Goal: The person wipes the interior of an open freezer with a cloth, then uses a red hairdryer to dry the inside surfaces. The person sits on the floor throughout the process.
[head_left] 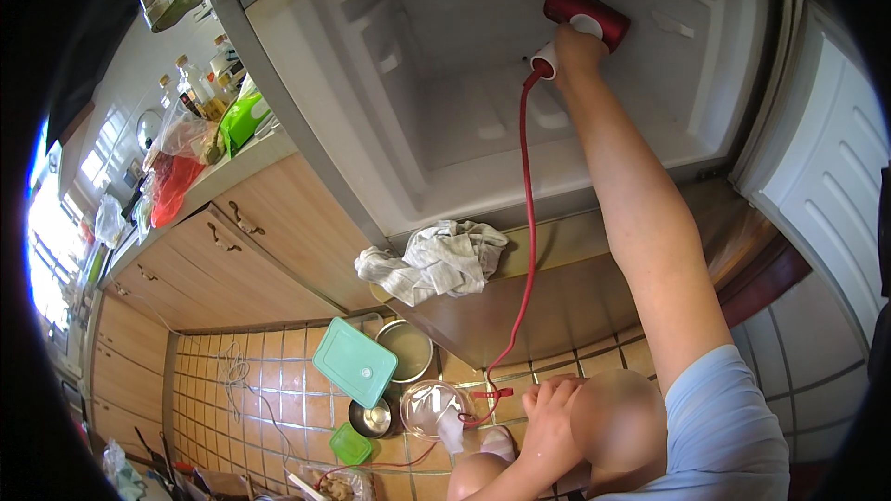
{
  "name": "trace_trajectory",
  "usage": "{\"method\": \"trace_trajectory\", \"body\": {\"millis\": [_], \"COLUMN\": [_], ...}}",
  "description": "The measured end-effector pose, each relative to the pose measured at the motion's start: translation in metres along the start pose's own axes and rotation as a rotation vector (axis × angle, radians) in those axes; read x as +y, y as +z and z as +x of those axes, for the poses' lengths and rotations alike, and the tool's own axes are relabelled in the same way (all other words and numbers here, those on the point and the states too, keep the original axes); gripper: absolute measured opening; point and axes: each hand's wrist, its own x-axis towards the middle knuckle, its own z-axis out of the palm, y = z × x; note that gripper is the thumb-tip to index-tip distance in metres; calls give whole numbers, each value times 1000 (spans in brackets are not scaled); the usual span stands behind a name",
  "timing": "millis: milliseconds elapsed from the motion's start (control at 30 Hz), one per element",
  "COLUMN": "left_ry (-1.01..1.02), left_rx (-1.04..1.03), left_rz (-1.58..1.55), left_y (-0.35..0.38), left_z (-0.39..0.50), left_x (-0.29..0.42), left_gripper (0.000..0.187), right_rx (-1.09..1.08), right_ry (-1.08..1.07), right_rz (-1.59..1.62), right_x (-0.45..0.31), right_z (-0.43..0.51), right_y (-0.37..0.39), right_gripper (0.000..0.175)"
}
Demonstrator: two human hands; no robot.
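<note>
Inside the frosted white freezer compartment (480, 104), my right hand (581, 52) grips the white handle of a red hair dryer (598, 17). Its red cord (530, 223) hangs over the compartment's front edge down to the floor. My left hand (553, 407) rests low by my bent legs, with no object visible in it; a blurred patch covers part of that area. A crumpled pale cloth (445, 261) lies on the ledge under the compartment's front edge.
The freezer door (828, 146) stands open at right. On the tiled floor are a teal lid (355, 362), metal bowls (405, 351), a clear round container (431, 407) and a green lidded box (350, 444). Bottles (198, 87) and bags (174, 184) crowd the left counter.
</note>
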Motion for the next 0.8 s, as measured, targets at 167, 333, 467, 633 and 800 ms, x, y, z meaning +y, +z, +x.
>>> {"method": "trace_trajectory", "body": {"millis": [167,333,467,633,800], "left_ry": [25,19,-3,-37,-32], "left_rx": [24,20,28,38,39], "left_rz": [4,22,16,-3,-22], "left_y": [0,1,0,-9,-9], "left_z": [1,2,5,8,8], "left_x": [2,5,11,18,19], "left_gripper": [44,42,32,27,27], "right_rx": [-39,-37,10,47,87], "right_ry": [23,-39,-113,-89,-217], "right_rz": [-4,-30,-85,-61,-17], "right_x": [-1,5,12,12,18], "right_z": [2,14,21,13,21], "right_y": [3,4,5,12,14], "right_gripper": [76,74,69,66,64]}}
